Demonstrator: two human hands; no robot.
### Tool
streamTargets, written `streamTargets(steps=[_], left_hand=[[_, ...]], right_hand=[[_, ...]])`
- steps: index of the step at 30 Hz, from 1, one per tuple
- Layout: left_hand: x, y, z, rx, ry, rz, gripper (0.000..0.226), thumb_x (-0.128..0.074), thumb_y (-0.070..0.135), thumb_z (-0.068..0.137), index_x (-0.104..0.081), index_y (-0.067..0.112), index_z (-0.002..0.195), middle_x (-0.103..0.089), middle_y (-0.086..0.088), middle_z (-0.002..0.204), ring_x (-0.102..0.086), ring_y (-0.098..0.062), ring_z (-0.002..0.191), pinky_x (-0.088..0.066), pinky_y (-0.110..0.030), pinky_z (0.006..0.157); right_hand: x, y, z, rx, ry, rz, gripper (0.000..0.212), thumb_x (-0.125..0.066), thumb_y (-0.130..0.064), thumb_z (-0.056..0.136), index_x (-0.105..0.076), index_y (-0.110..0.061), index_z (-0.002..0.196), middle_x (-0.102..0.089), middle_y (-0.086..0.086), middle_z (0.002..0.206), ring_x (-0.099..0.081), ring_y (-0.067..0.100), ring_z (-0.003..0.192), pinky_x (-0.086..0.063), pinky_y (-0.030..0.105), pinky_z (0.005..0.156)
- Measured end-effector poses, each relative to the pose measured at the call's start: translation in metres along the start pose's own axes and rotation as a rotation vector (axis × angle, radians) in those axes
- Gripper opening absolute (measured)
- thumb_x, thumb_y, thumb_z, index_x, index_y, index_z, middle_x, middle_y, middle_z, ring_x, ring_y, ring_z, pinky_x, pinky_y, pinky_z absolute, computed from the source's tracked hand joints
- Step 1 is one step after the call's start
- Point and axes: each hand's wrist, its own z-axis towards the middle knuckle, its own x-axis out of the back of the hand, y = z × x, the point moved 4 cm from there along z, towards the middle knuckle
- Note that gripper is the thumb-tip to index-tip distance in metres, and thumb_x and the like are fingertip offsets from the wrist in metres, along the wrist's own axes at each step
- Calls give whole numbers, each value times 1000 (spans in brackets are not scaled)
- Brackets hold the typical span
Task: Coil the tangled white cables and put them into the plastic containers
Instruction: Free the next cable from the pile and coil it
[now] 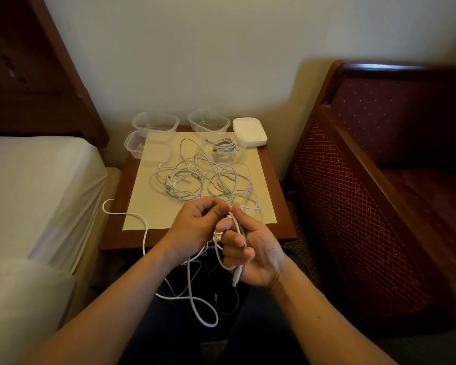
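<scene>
- Your right hand (250, 248) has its fingers curled round the start of a coil: a thick white cable (188, 279) looped through the palm, with one plug end sticking out below the heel of the hand.
- Your left hand (198, 225) pinches the same cable with thumb and forefinger closed together, right against the right hand's fingertips, feeding the next turn.
- The free length of that cable hangs down over your lap in loose loops and swings out to the left, over the edge of the small wooden bedside table (277, 180), towards the bed.
- Judging by this, you are in the coiling step for one cable, with only a loop or so made.
- The tangled heap of thin white cables (203, 180) lies on the cream paper sheet (148, 206) in the middle of the table, not yet sorted.
- One clear plastic container (223, 151), at the right rear of the sheet, already holds a coiled cable; three more clear containers (156, 125) stand empty by the wall and at the left rear.
- A stack of white lids (249, 133) sits at the back right corner.
- Next you will likely need to draw the slack up with the left hand, lay even turns into the right, and watch that the hanging loops do not knot or snag on the table's edge.
</scene>
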Motion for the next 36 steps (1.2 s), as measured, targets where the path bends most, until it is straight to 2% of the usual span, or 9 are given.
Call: streamTargets(steps=[7,10,15,18,21,26,29,32,36], left_hand=[[0,-10,1,60,95,11,24,-60,-4,94,-71,13,82,-71,-1,74,-67,-13,70,-54,-23,64],[-3,-11,2,67,111,-20,30,-60,-10,90,-73,13,77,-74,-1,77,-71,-16,73,-56,-24,65],[-13,-16,-1,161,53,-89,15,-62,11,98,-72,8,88,-71,-9,75,-69,-17,67,-55,-24,57],[-20,-19,-6,182,-2,18,8,-57,5,89,-62,4,83,-56,-4,65,-52,-12,54,-43,-20,46],[-24,-19,-10,224,-38,201,24,-43,-3,92,-59,2,74,-53,-4,54,-48,-16,50,-40,-24,46],[-23,-10,-13,264,-161,245,32,-43,5,101,-66,7,79,-67,0,58,-57,-16,50,-47,-26,47],[-19,-13,-15,317,-227,263,25,-48,15,105,-70,5,97,-72,-4,77,-59,-18,53,-49,-27,47],[-13,-18,-19,350,-256,354,24,-53,25,105,-70,9,106,-70,-5,73,-52,-15,50,-44,-27,48],[-9,-10,-20,188,-386,727,27,-60,37,99,-72,22,80,-71,-1,73,-54,-12,61,-44,-34,64]], right_hand=[[-5,2,8,144,181,126,57,-44,-54,98,-72,-5,87,-57,-3,50,-48,5,33,-36,17,38],[-8,4,7,157,117,176,52,-50,-46,99,-72,0,107,-59,-3,55,-49,8,38,-28,20,50],[-13,-6,-1,254,70,123,47,-52,-24,102,-53,11,133,-59,2,67,-57,11,53,-47,23,56],[-16,-17,-6,360,225,-49,40,-47,-22,102,-61,6,126,-75,12,94,-75,21,79,-62,29,65],[-17,-32,-8,428,294,-196,41,-38,-22,107,-54,4,134,-68,21,126,-69,32,115,-59,41,93],[-11,-40,-5,490,397,-355,39,-37,-23,109,-50,0,138,-67,17,130,-65,30,121,-52,40,104],[-3,-46,-4,501,504,-533,37,-40,-22,109,-51,-2,139,-68,13,130,-67,23,119,-51,38,105],[8,-52,-7,499,647,-770,36,-44,-24,109,-53,-6,138,-68,5,131,-65,15,121,-48,38,109],[12,-46,-9,305,755,-1634,23,-44,-36,107,-62,-24,115,-67,-3,124,-63,15,116,-50,41,102]])
